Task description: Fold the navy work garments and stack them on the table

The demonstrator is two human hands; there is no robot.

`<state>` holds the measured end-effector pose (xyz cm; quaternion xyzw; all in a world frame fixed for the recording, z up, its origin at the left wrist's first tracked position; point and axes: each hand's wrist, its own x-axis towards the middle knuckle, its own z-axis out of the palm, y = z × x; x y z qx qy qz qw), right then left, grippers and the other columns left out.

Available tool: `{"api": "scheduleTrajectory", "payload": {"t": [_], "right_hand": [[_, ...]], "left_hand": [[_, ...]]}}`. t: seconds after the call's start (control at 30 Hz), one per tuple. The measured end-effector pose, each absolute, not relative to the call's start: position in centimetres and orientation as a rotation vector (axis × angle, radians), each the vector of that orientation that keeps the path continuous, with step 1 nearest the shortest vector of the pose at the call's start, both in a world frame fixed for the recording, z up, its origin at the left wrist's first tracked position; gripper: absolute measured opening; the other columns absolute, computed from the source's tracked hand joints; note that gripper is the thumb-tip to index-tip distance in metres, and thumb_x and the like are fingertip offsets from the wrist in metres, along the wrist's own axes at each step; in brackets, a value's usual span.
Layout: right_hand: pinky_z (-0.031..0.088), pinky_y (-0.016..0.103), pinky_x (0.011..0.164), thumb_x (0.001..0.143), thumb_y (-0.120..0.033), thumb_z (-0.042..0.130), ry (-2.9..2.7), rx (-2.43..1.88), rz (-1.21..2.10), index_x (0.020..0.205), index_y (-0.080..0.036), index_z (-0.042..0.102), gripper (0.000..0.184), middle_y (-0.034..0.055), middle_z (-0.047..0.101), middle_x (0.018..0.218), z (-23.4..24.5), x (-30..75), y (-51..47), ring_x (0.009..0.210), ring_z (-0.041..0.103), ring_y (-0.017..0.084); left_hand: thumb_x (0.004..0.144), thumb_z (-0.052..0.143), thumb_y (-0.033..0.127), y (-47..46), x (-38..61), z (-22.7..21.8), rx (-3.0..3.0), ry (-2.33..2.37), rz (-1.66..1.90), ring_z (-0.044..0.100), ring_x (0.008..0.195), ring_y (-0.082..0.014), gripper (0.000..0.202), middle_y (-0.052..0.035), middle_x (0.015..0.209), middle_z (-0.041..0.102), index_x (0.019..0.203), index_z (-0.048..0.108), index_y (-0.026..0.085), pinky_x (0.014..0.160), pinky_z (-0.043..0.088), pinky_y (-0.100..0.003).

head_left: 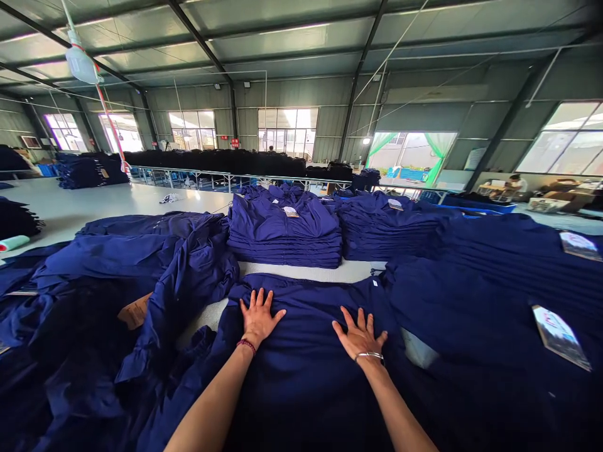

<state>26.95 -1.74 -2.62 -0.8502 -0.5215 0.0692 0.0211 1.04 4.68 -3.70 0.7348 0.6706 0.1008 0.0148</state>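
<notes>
- The left hand (260, 316) is seen spread flat on a navy garment (301, 383), fingers fanned and nothing pinched.
- The right hand (360, 336) is laid open on the same cloth, well apart from the left.
- Neither hand is clamped on anything; the cloth is simply pressed by both palms from above.
- The garment is placed at bottom centre of the frame, on a white table (348, 271), just short of a folded stack (285, 232).
- The cloth is judged to be light, soft and limp, likely to sag when lifted, with some slip between layers. It would best be taken by its edges, with both hands spread wide.
- A red bracelet (246, 345) is worn on the left wrist, and a metal bangle (369, 356) on the right.
- A crumpled heap (141, 270) is piled at left of the frame.
- A second stack (391, 229) is seen right of centre, and a printed card (559, 337) lies on a navy pile (490, 270) at far right.
- Long dark stacks (211, 161) are lined up at the back, behind a metal rail (235, 179).
- A person (517, 185) is seen at upper right, beyond blue crates (478, 205).
</notes>
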Motion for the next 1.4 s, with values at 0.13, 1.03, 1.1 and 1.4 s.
{"api": "scheduleTrajectory", "payload": {"t": [0.13, 1.03, 1.1, 1.4], "right_hand": [[0.014, 0.069, 0.111, 0.092, -0.055, 0.039, -1.600, -2.715, 0.247, 0.146, -0.034, 0.044, 0.059, 0.0101, 0.029, 0.161, 0.1, 26.0, 0.0, 0.148, 0.021, 0.038], [0.021, 0.061, 0.115, 0.098, -0.039, 0.031, -1.475, -2.311, 0.005, 0.133, -0.031, 0.060, 0.046, 0.0037, 0.048, 0.149, -4.7, 27.0, 5.1, 0.138, 0.037, 0.026], [0.020, 0.062, 0.115, 0.098, -0.039, 0.032, -1.493, -2.291, 0.013, 0.134, -0.031, 0.059, 0.045, 0.0039, 0.049, 0.149, -4.7, 26.8, 5.1, 0.138, 0.037, 0.027], [0.017, 0.062, 0.116, 0.097, -0.039, 0.033, -1.515, -2.249, 0.037, 0.137, -0.030, 0.055, 0.047, 0.0047, 0.049, 0.148, -4.7, 26.9, 5.0, 0.137, 0.039, 0.025]], "left_hand": [[0.092, 0.036, 0.068, 4.5, 0.9, -3.2, 2.325, 2.041, 0.365, 0.024, 0.148, -0.0350, 0.069, -0.0066, 0.160, 0.031, 0.149, 0.041, 0.030, 0.116, 0.015, -0.068], [0.098, 0.041, 0.039, 5.9, -1.3, -2.6, 2.235, 2.302, 0.745, 0.059, 0.114, -0.0250, 0.039, -0.0104, 0.133, 0.060, 0.102, 0.074, 0.020, 0.110, 0.041, -0.040], [0.099, 0.040, 0.033, 6.9, -1.1, -1.8, 2.230, 2.246, 0.731, 0.063, 0.109, -0.0215, 0.037, -0.0093, 0.142, 0.053, 0.111, 0.071, 0.019, 0.098, 0.050, -0.031], [0.086, 0.062, 0.018, 14.6, 0.0, 3.7, 2.172, 2.218, 0.197, 0.070, 0.100, -0.0217, 0.025, -0.0113, 0.116, 0.070, 0.110, 0.070, 0.019, 0.081, 0.055, -0.026]]}}
